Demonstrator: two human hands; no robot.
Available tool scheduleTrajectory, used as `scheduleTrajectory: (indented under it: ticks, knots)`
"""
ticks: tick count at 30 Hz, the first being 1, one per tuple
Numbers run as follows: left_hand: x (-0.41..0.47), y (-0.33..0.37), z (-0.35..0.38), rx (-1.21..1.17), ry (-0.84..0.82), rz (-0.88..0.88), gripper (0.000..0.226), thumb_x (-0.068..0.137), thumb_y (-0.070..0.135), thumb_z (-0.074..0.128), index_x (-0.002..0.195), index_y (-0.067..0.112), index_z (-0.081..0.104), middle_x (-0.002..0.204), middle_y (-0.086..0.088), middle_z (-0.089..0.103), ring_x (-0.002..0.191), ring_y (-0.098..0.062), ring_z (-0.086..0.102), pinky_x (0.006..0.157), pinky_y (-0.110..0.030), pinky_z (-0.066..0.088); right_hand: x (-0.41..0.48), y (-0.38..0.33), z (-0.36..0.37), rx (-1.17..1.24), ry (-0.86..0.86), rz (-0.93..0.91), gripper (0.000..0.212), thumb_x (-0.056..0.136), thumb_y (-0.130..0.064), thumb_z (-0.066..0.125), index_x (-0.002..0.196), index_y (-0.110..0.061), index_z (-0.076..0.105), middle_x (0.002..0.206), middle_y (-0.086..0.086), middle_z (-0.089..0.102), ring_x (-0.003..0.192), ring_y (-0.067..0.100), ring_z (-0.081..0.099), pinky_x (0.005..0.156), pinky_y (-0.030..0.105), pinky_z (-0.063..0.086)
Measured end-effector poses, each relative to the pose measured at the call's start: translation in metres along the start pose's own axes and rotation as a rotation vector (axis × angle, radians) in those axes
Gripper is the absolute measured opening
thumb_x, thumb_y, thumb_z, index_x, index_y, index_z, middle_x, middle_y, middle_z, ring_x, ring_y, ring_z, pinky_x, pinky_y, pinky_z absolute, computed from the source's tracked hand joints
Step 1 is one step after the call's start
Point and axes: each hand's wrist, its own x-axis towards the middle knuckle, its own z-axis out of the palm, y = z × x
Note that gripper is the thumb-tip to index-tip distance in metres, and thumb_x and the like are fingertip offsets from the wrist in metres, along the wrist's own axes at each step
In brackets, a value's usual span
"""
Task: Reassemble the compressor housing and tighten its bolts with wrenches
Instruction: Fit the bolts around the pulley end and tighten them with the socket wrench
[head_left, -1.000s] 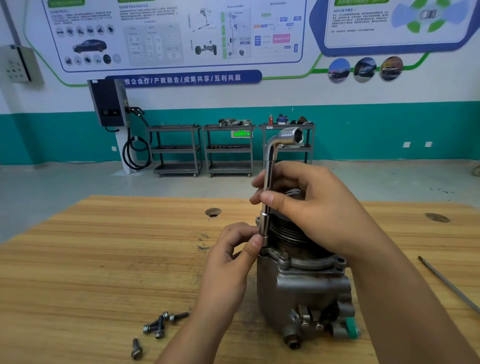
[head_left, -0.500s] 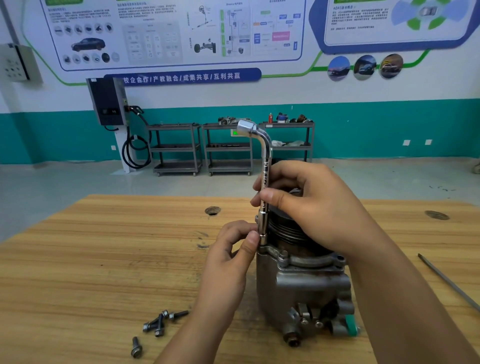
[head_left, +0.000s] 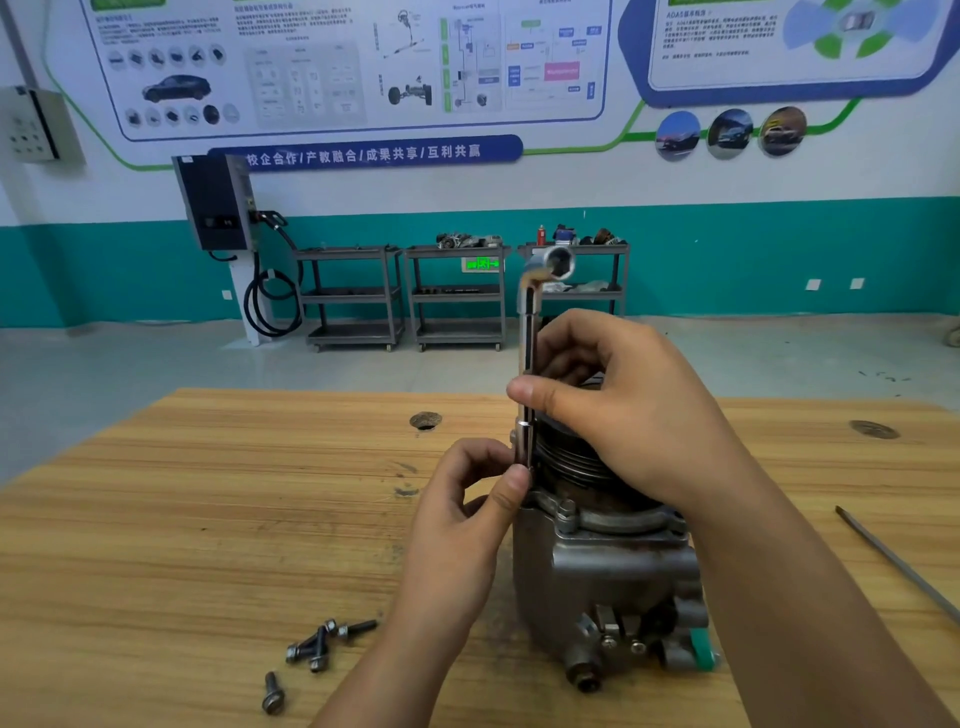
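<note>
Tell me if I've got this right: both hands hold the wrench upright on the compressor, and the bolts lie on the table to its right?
Not quite. The head view shows the bolts lying on the table to the left of the compressor, not its right. The rest holds: the left hand and right hand hold the wrench upright on it.

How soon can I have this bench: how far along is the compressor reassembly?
Done: the cover sits on the compressor housing, one bolt head showing at its rim. In hand: left hand and right hand hold the L-shaped socket wrench upright at the rim, its tip hidden. Left: loose bolts lying on the table.
</note>
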Motion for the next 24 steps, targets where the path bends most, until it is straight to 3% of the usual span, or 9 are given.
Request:
scheduleTrajectory:
  ticks: [4, 7, 10, 12, 16, 18, 21, 24]
  knots:
    - [0.0009, -0.0006, -0.0005, 0.024, 0.005, 0.013, 0.023, 0.077, 0.038, 0.056, 0.084, 0.019, 0.066, 0.093, -0.007, 0.063, 0.088, -0.013, 0.058, 0.069, -0.020, 0.042, -0.0003, -0.0012, -0.0013, 0.020, -0.066, 0.002, 0.012, 0.082, -0.023, 0.068, 0.092, -0.028, 0.063, 0.082, -0.011, 0.068, 0.080, 0.000, 0.063, 0.076, 0.025, 0.051]
    - [0.0002, -0.0008, 0.0005, 0.027, 0.002, 0.002, 0.027, 0.077, 0.042, 0.055, 0.087, 0.020, 0.067, 0.097, -0.008, 0.064, 0.093, -0.018, 0.059, 0.074, -0.023, 0.044, -0.0013, -0.0028, -0.0017, 0.041, -0.087, 0.014, 0.009, 0.083, -0.019, 0.066, 0.086, -0.027, 0.062, 0.078, -0.008, 0.071, 0.079, 0.002, 0.066, 0.079, 0.035, 0.054]
    - [-0.0007, -0.0011, 0.0003, 0.002, 0.014, -0.014, 0.030, 0.071, 0.044, 0.061, 0.090, 0.020, 0.063, 0.091, 0.005, 0.067, 0.089, -0.007, 0.061, 0.067, -0.013, 0.045, -0.0015, -0.0020, 0.0008, -0.008, -0.032, 0.002, 0.009, 0.080, -0.025, 0.069, 0.082, -0.022, 0.061, 0.074, -0.005, 0.069, 0.072, 0.004, 0.064, 0.071, 0.029, 0.052]
    - [-0.0006, -0.0019, -0.0002, 0.024, 0.013, -0.002, 0.027, 0.072, 0.042, 0.060, 0.087, 0.020, 0.063, 0.090, 0.004, 0.065, 0.086, -0.007, 0.059, 0.065, -0.012, 0.043, -0.0017, -0.0022, 0.0014, -0.009, -0.016, -0.002, 0.010, 0.079, -0.028, 0.070, 0.082, -0.023, 0.062, 0.074, -0.005, 0.068, 0.071, 0.004, 0.064, 0.068, 0.025, 0.051]
    - [0.0003, -0.0014, -0.0004, 0.051, -0.001, 0.014, 0.027, 0.079, 0.041, 0.053, 0.084, 0.017, 0.066, 0.096, -0.009, 0.061, 0.091, -0.017, 0.056, 0.072, -0.024, 0.041, -0.0008, -0.0025, -0.0015, 0.057, -0.102, 0.013, 0.013, 0.085, -0.017, 0.065, 0.094, -0.027, 0.064, 0.083, -0.010, 0.071, 0.084, 0.001, 0.065, 0.083, 0.034, 0.053]
    - [-0.0005, -0.0008, 0.0007, 0.049, 0.004, 0.006, 0.031, 0.078, 0.045, 0.053, 0.087, 0.019, 0.067, 0.099, -0.007, 0.062, 0.093, -0.015, 0.058, 0.074, -0.022, 0.043, 0.0000, -0.0010, -0.0020, 0.036, -0.093, 0.006, 0.013, 0.084, -0.017, 0.066, 0.088, -0.029, 0.062, 0.080, -0.010, 0.071, 0.081, 0.001, 0.065, 0.081, 0.030, 0.053]
    - [-0.0018, 0.0011, 0.0017, 0.036, 0.009, 0.000, 0.029, 0.072, 0.045, 0.059, 0.090, 0.023, 0.064, 0.094, 0.004, 0.067, 0.089, -0.006, 0.060, 0.066, -0.012, 0.043, -0.0005, 0.0006, -0.0004, -0.018, -0.022, -0.015, 0.014, 0.078, -0.024, 0.072, 0.079, -0.029, 0.058, 0.072, -0.010, 0.065, 0.071, 0.000, 0.061, 0.063, 0.011, 0.046]
    - [-0.0010, -0.0003, 0.0009, 0.053, 0.010, 0.004, 0.025, 0.075, 0.038, 0.058, 0.089, 0.019, 0.064, 0.095, -0.001, 0.065, 0.090, -0.008, 0.059, 0.068, -0.013, 0.043, -0.0008, 0.0002, -0.0009, 0.007, -0.028, -0.012, 0.013, 0.078, -0.025, 0.071, 0.083, -0.029, 0.060, 0.075, -0.012, 0.064, 0.074, -0.001, 0.061, 0.067, 0.013, 0.047]
